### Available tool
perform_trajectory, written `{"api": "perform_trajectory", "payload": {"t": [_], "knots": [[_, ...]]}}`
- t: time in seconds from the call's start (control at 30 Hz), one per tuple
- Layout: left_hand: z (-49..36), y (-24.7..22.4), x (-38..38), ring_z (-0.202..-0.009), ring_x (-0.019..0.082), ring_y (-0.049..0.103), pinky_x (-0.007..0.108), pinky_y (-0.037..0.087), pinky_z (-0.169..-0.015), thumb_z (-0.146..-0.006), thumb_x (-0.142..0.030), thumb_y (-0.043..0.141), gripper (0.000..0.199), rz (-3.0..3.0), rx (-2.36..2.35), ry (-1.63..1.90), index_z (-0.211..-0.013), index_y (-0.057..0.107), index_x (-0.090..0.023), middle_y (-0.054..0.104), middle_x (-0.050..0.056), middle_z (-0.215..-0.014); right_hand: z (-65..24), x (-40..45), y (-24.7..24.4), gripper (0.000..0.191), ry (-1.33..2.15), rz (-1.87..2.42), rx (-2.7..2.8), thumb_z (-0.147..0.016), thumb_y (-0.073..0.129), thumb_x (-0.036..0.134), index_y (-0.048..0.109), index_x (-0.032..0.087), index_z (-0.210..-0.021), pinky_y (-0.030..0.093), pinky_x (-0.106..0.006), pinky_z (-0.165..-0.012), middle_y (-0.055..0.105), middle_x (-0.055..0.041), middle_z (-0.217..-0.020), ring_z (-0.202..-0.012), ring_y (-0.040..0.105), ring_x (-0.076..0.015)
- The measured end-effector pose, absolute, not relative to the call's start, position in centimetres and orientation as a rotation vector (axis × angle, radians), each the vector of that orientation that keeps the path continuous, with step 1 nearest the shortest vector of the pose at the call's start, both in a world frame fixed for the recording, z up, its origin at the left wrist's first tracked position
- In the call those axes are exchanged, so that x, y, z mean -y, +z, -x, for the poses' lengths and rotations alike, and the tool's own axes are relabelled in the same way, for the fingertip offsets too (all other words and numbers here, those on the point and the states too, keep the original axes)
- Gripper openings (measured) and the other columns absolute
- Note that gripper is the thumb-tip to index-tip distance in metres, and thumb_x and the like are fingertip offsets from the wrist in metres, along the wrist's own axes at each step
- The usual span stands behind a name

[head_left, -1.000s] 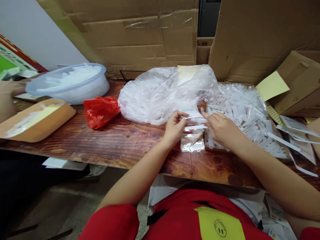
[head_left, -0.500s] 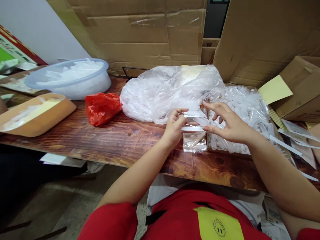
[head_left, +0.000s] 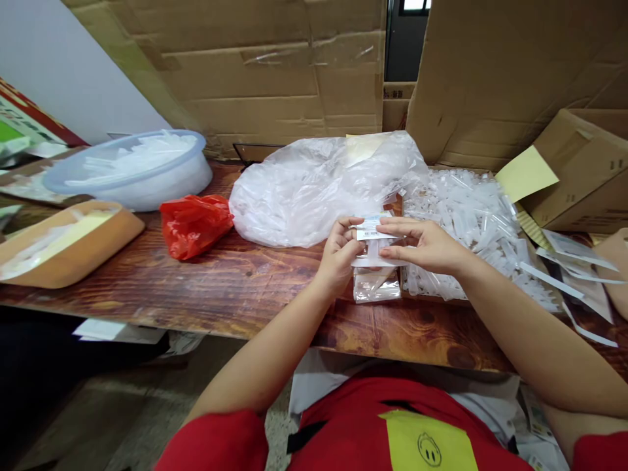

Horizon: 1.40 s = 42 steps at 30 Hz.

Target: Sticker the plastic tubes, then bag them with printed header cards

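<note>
Between my hands is a small clear bag [head_left: 367, 254] with a white printed label near its top. My left hand [head_left: 341, 252] is closed on the bag's left edge. The fingers of my right hand [head_left: 417, 245] lie over its right side, thumb on the lower part and fingertips on the label. Just below it on the table rests a stack of clear packets [head_left: 377, 285]. To the right, a shallow box of translucent plastic pieces [head_left: 461, 229] sits close to my right hand. A large clear plastic bag [head_left: 289, 190] lies behind my hands.
On the wooden table [head_left: 235, 281] at the left are a red plastic bag [head_left: 195, 226], an orange tray [head_left: 83, 255] and a blue basin [head_left: 161, 180]. A cardboard box [head_left: 581, 170] stands at the right. Another person's arm [head_left: 614, 261] shows at the right edge, beside loose packets.
My right hand has moved left and its fingers have come down onto the bag and label. The view has shifted slightly.
</note>
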<state>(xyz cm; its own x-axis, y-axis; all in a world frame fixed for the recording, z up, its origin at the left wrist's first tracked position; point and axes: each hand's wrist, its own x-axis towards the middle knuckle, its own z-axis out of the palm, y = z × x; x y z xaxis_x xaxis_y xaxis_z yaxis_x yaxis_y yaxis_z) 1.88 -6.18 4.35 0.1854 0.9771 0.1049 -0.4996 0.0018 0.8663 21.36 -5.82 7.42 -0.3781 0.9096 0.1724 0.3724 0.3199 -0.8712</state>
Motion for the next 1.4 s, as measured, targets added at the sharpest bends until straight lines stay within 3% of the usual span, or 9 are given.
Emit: {"api": "perform_trajectory", "payload": {"t": [0.3, 0.43, 0.6, 0.77, 0.93, 1.07, 1.23, 1.33, 1.4], "knots": [[-2.1, 4.5, 7.1, -0.054, 0.01, 0.059, 0.019, 0.047, -0.05, -0.064, -0.021, 0.068, 0.046, -1.075, -0.753, 1.319, -0.106, 0.05, -0.024, 0.064, -0.008, -0.071, -20.8, 6.8, 8.2, 0.059, 0.896, 1.153, 1.988, -0.073, 0.088, 0.047, 0.076, 0.023, -0.125, 0.05, -0.052, -0.113, 0.062, -0.0156, -0.145, -0.14, 0.055, -0.033], [-2.2, 4.4, 7.4, -0.054, 0.009, 0.058, 0.02, 0.051, -0.051, -0.066, -0.023, 0.07, 0.048, -1.086, -0.75, 1.306, -0.109, 0.049, -0.025, 0.062, -0.008, -0.072, -20.0, 6.6, 7.3, 0.04, 0.767, 1.18, 1.819, -0.069, 0.091, 0.035, 0.082, 0.024, -0.105, 0.052, -0.048, -0.111, 0.072, -0.0113, -0.128, -0.124, 0.067, -0.0288], [-1.8, 4.4, 7.2, -0.058, 0.016, 0.069, 0.024, 0.055, -0.046, -0.067, -0.026, 0.075, 0.055, -1.081, -0.691, 1.229, -0.114, 0.046, -0.026, 0.065, -0.006, -0.08, -19.3, 6.2, 6.5, 0.021, 0.639, 1.102, 1.705, -0.069, 0.087, 0.023, 0.081, 0.022, -0.089, 0.057, -0.042, -0.097, 0.078, -0.0062, -0.103, -0.104, 0.073, -0.0251], [-1.3, 4.4, 7.2, -0.058, 0.016, 0.071, 0.024, 0.057, -0.049, -0.072, -0.03, 0.079, 0.057, -1.212, -0.618, 1.188, -0.117, 0.044, -0.026, 0.066, -0.006, -0.079, -19.6, 6.9, 6.6, 0.011, 0.358, 0.981, 1.771, -0.081, 0.072, 0.014, 0.077, 0.022, -0.086, 0.058, -0.04, -0.095, 0.079, -0.006, -0.103, -0.104, 0.074, -0.0229], [-0.5, 3.9, 6.6, -0.066, 0.016, 0.069, 0.023, 0.047, -0.049, -0.083, -0.04, 0.072, 0.041, -1.592, -0.829, 1.2, -0.116, 0.053, -0.024, 0.063, -0.002, -0.078, -25.9, 9.3, 9.5, 0.009, 0.151, 1.076, 1.819, -0.085, 0.073, 0.021, 0.078, 0.026, -0.092, 0.057, -0.049, -0.102, 0.078, -0.0058, -0.115, -0.11, 0.072, -0.0249], [0.2, 3.4, 5.1, -0.072, 0.018, 0.064, 0.033, 0.052, -0.069, -0.086, -0.029, 0.058, 0.014, -2.128, -1.285, 1.107, -0.093, 0.068, -0.021, 0.068, 0.004, -0.085, -36.0, 11.9, 11.9, 0.006, 0.029, 1.329, 1.861, -0.082, 0.078, 0.027, 0.079, 0.027, -0.088, 0.055, -0.054, -0.103, 0.077, -0.0089, -0.111, -0.107, 0.072, -0.0286], [0.6, 2.4, 3.0, -0.11, 0.029, 0.067, 0.045, 0.052, -0.102, -0.086, -0.029, 0.052, 0.028, -2.383, -1.298, 0.971, -0.099, 0.075, -0.021, 0.075, 0.01, -0.108, -47.8, 13.0, 11.2, 0.026, -0.086, 1.626, 1.868, -0.086, 0.073, 0.056, 0.079, 0.032, -0.094, 0.058, -0.052, -0.095, 0.075, -0.0093, -0.108, -0.102, 0.072, -0.0296], [0.7, 1.7, 2.3, -0.124, 0.033, 0.064, 0.052, 0.047, -0.112, -0.088, -0.037, 0.054, 0.039, -2.38, -1.349, 0.93, -0.114, 0.074, -0.018, 0.073, 0.013, -0.127, -51.9, 12.1, 10.6, 0.044, -0.082, 1.706, 2.057, -0.069, 0.079, 0.075, 0.081, 0.032, -0.078, 0.06, -0.048, -0.069, 0.075, -0.0125, -0.09, -0.082, 0.071, -0.0301], [0.8, 1.4, 1.9, -0.13, 0.035, 0.061, 0.053, 0.045, -0.116, -0.088, -0.043, 0.055, 0.046, -2.378, -1.382, 0.872, -0.121, 0.073, -0.017, 0.071, 0.014, -0.133, -52.9, 11.1, 10.8, 0.047, -0.094, 1.738, 2.16, -0.056, 0.084, 0.078, 0.079, 0.032, -0.066, 0.058, -0.048, -0.062, 0.07, -0.0113, -0.076, -0.072, 0.067, -0.029]]}}
